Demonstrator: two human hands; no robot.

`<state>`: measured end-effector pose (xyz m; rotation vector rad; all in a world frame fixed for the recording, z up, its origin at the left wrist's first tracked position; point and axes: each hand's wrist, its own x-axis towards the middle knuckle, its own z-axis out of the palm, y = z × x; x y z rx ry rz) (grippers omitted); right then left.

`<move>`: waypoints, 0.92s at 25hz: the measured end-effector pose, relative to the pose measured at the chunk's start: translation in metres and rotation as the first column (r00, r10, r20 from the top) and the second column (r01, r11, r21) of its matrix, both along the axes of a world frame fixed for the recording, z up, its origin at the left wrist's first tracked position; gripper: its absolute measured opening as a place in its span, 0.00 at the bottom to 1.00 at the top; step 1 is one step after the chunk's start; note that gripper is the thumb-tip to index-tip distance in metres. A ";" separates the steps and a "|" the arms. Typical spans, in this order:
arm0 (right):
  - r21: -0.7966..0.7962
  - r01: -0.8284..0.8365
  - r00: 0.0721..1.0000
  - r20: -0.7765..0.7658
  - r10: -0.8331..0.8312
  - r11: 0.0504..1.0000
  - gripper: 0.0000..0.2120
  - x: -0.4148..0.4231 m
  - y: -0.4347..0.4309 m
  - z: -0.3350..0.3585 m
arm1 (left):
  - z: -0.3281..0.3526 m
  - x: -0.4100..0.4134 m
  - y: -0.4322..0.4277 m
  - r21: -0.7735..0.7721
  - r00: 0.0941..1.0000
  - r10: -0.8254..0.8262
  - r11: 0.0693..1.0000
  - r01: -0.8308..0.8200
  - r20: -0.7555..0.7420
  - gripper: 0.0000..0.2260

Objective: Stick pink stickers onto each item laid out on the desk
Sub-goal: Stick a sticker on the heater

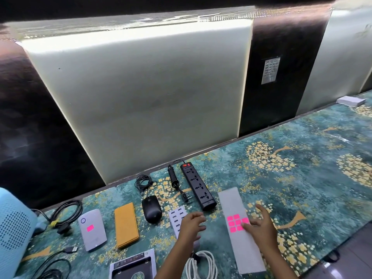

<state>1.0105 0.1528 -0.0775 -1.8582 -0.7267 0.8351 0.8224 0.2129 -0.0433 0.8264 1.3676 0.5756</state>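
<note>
At lower left, the white device (93, 229) already wore one pink sticker (90, 228); the orange case (126, 224) and black mouse (151, 209) beside it were bare. Right of centre, the left hand (191, 225) hovered slack and empty over the USB hub (178, 217). The right hand (259, 224) lay fingers-down on the grey backing sheet (239, 232), touching the remaining stickers (236, 222), seemingly peeling one, though grip was unclear. Next likely called for lifting a sticker cleanly. The power strip (198, 186) lay just behind.

Right hand (259, 228) touches pink stickers (236, 222) on grey sheet (241, 238).
</note>
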 end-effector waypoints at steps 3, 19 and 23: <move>-0.125 -0.060 0.986 0.150 0.078 0.990 0.39 0.004 -0.006 -0.014 | -0.002 -0.010 -0.001 0.025 1.000 0.015 1.000 -0.015 -0.007 0.03; 0.127 -0.210 0.977 -0.006 0.212 0.970 0.14 -0.099 0.035 0.016 | -0.003 -0.104 -0.013 0.355 0.959 0.281 0.899 -0.255 -0.023 0.07; 0.224 -0.245 0.957 -0.101 0.273 0.943 0.09 -0.156 0.047 0.021 | 0.000 -0.170 -0.022 0.531 0.892 0.452 0.763 -0.369 -0.030 0.13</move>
